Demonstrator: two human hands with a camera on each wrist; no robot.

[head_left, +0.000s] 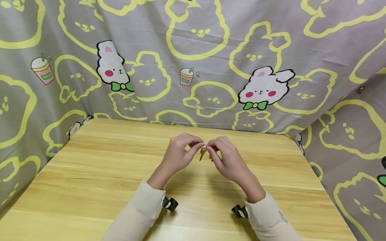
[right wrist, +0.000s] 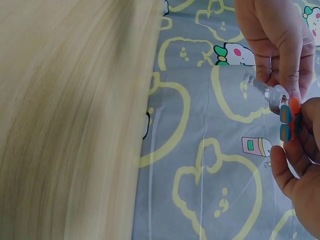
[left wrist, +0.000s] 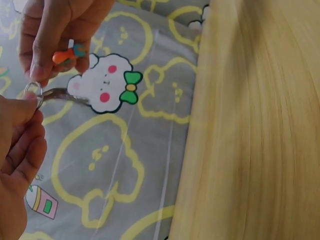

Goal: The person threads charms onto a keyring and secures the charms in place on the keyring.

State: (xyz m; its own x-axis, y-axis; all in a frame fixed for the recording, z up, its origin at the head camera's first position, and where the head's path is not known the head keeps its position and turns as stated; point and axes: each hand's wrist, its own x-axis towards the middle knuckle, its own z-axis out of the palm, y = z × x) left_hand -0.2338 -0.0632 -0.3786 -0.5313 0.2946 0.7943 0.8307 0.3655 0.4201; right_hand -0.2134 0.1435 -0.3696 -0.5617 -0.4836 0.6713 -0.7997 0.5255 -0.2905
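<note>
Over the wooden table, both hands meet at a metal key ring (left wrist: 33,89) with a key (head_left: 203,153) hanging from it. My left hand (head_left: 181,152) pinches the ring between thumb and forefinger. From the other side my right hand (head_left: 227,157) pinches it too, fingertips close to those of the left. An orange and teal charm (right wrist: 290,122) lies by the right hand's fingers. The key's bright blade (left wrist: 65,94) sticks out away from the fingertips in the left wrist view.
The light wooden table (head_left: 90,187) spreads below both hands. Grey fabric with yellow outlines and rabbit faces (head_left: 202,67) hangs along its back and sides. Black wrist devices (head_left: 239,211) show at the sleeve cuffs.
</note>
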